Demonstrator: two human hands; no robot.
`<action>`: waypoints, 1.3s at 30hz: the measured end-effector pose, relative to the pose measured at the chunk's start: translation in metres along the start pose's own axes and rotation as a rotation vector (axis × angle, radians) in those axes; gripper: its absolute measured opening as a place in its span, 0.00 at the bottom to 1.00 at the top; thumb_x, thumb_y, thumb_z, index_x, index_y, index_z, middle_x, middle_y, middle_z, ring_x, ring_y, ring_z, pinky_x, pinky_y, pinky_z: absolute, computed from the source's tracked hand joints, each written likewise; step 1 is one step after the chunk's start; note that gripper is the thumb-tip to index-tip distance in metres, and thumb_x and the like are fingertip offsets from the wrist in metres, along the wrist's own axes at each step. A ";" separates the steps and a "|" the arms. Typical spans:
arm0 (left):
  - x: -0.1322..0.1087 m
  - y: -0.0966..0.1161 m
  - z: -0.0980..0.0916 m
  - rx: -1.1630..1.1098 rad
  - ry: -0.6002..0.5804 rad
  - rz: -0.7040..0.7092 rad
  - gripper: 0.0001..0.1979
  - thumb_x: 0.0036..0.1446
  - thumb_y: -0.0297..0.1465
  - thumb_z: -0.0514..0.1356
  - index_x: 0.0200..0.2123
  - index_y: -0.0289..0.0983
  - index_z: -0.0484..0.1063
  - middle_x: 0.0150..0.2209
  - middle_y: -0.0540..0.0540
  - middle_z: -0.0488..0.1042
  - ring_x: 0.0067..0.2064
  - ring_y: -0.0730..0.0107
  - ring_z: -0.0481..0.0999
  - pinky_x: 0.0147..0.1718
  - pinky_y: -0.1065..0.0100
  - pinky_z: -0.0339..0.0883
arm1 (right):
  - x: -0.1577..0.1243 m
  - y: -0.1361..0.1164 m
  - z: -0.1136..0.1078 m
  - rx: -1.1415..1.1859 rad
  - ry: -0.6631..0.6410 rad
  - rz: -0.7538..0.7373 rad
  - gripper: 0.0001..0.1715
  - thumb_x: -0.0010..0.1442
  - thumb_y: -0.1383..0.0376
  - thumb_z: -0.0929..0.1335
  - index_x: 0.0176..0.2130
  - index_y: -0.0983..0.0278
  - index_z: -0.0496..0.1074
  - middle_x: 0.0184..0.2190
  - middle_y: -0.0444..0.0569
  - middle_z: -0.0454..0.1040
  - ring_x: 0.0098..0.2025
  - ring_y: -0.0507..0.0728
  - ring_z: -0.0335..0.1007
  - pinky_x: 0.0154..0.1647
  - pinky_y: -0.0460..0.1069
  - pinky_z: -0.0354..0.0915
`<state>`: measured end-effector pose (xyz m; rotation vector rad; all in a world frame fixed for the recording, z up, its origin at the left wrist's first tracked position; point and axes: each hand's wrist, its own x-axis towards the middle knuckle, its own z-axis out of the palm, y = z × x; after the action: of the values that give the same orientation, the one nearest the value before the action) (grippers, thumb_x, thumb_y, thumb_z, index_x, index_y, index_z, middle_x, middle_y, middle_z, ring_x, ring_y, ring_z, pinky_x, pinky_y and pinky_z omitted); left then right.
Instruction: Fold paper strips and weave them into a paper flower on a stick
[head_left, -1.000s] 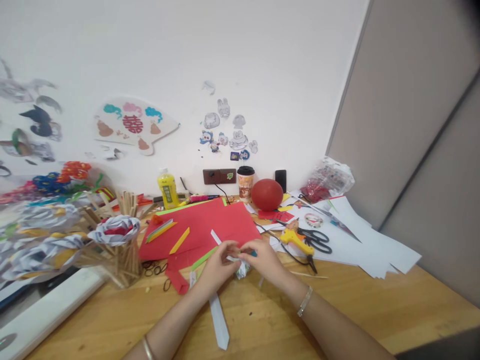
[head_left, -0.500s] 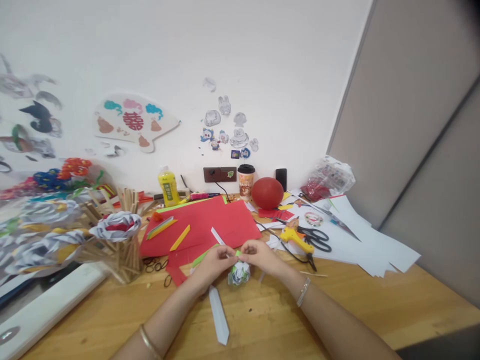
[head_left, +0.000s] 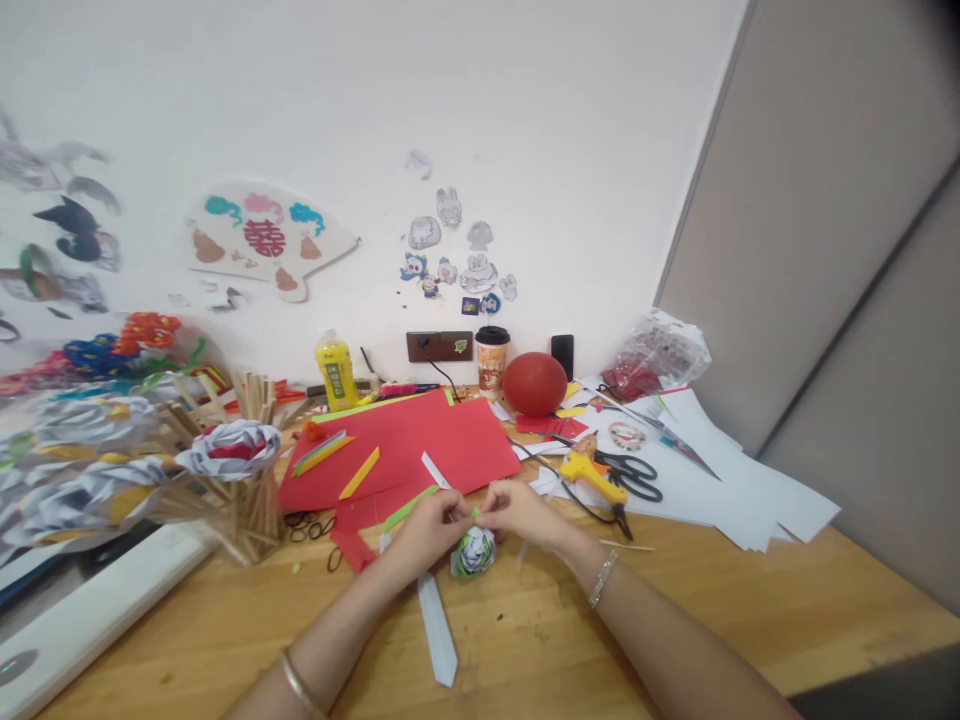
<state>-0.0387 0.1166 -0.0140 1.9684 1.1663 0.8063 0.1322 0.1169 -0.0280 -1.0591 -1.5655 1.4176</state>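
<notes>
Between my hands hangs a small ball-shaped paper flower (head_left: 474,552), white with green edges. My left hand (head_left: 444,522) pinches it at the upper left, fingers closed. My right hand (head_left: 514,510) is closed on a green paper bit at its top, fingertips almost touching those of the left. Under my left forearm a folded white paper strip (head_left: 437,630) lies on the wooden table (head_left: 547,650). A green strip (head_left: 410,508) lies just beyond my left hand, beside red paper sheets (head_left: 420,440).
At the right lie a yellow glue gun (head_left: 592,474), black scissors (head_left: 634,476) and white paper (head_left: 739,490). A red balloon (head_left: 535,384), cup (head_left: 492,365) and yellow bottle (head_left: 337,373) stand behind. Paper flowers (head_left: 231,450) and wooden sticks (head_left: 251,515) are on the left.
The paper flower has tilted and shifted slightly left between my fingers, and more of its green edge shows at the bottom. Both hands keep their hold in nearly the same place.
</notes>
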 end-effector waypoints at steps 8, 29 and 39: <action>-0.001 0.009 -0.010 -0.031 -0.146 -0.023 0.06 0.44 0.30 0.56 0.26 0.34 0.69 0.24 0.49 0.71 0.27 0.71 0.69 0.26 0.73 0.60 | -0.002 -0.008 -0.001 -0.196 -0.015 -0.139 0.11 0.44 0.62 0.71 0.25 0.66 0.68 0.21 0.41 0.69 0.23 0.49 0.65 0.25 0.44 0.61; 0.002 0.002 -0.017 -0.217 -0.148 -0.127 0.08 0.41 0.31 0.60 0.27 0.34 0.71 0.22 0.50 0.71 0.24 0.73 0.68 0.22 0.74 0.59 | -0.010 -0.019 0.004 -0.353 0.022 -0.248 0.04 0.46 0.72 0.66 0.27 0.65 0.69 0.24 0.42 0.70 0.28 0.50 0.65 0.30 0.44 0.61; -0.006 0.022 0.003 -1.098 -0.270 -0.441 0.18 0.52 0.44 0.53 0.32 0.34 0.66 0.24 0.47 0.71 0.22 0.76 0.71 0.23 0.74 0.65 | -0.010 -0.027 0.012 -0.355 0.415 -0.404 0.03 0.49 0.70 0.65 0.29 0.65 0.67 0.26 0.44 0.70 0.31 0.52 0.66 0.34 0.46 0.62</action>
<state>-0.0285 0.1032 0.0014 0.8356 0.6917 0.6840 0.1224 0.1024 -0.0026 -1.0756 -1.6288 0.6155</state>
